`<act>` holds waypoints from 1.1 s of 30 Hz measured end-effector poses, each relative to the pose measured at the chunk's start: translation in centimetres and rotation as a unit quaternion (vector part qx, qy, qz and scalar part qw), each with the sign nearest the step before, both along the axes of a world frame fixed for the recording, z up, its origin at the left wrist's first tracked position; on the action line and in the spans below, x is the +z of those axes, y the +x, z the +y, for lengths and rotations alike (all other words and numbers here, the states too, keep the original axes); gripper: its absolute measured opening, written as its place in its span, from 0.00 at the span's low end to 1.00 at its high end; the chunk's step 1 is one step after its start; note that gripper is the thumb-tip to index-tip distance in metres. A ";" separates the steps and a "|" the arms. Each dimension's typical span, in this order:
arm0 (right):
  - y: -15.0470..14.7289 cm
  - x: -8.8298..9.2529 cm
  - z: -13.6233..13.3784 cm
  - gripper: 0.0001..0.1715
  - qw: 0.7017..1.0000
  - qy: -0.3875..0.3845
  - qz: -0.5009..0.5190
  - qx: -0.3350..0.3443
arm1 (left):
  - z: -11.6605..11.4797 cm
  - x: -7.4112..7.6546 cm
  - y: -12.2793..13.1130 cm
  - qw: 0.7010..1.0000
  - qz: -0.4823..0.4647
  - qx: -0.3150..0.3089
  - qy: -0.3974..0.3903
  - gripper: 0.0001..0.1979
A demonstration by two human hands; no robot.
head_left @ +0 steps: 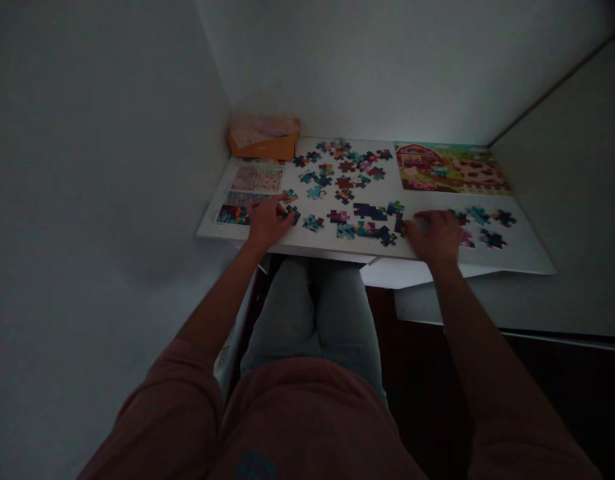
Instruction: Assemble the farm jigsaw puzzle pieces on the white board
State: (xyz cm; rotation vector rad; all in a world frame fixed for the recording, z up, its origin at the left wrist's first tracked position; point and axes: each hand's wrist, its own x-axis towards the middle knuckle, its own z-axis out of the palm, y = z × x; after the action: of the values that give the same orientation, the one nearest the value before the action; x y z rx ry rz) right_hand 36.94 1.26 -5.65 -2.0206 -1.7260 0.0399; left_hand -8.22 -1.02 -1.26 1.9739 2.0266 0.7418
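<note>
Over the left part of the white tabletop, my left hand (268, 221) has its thumb and index finger at a small dark blue puzzle piece (294, 214), seemingly pinching it. My right hand (437, 235) rests near the front edge with fingers curved and apart. Its thumb tip touches a dark puzzle piece (400, 225) at the right end of a joined group. That group includes dark purple pieces (370, 211) and a teal and pink strip (366, 229). A pale teal leaf-patterned piece (313, 223) and a pink piece (338, 217) lie between my hands.
Many loose puzzle pieces (344, 182) spread across the back middle. A farm picture (452, 168) lies at the back right. Several dark pieces (493, 239) sit right of my right hand. An orange box (264, 148) stands at the back left, by a printed sheet (257, 179).
</note>
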 end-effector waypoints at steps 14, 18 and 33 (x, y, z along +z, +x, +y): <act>0.3 -0.4 0.1 0.31 1.000 -0.002 -0.008 -0.001 | 6.2 1.6 -2.1 0.992 0.122 -0.010 -0.025 0.22; 0.6 0.0 -0.1 0.27 1.000 -0.013 0.002 0.023 | 7.6 1.8 -2.2 0.996 0.078 -0.028 -0.035 0.15; 0.3 0.4 -0.3 0.27 1.000 -0.012 0.005 0.023 | 8.1 3.6 -0.7 0.965 -0.226 -0.113 -0.063 0.03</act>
State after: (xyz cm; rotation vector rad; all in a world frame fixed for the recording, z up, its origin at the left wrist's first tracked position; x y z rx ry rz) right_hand 37.19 0.98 -5.25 -1.9939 -1.7743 0.0848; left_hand -8.92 7.10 2.36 1.7302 1.5177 0.8871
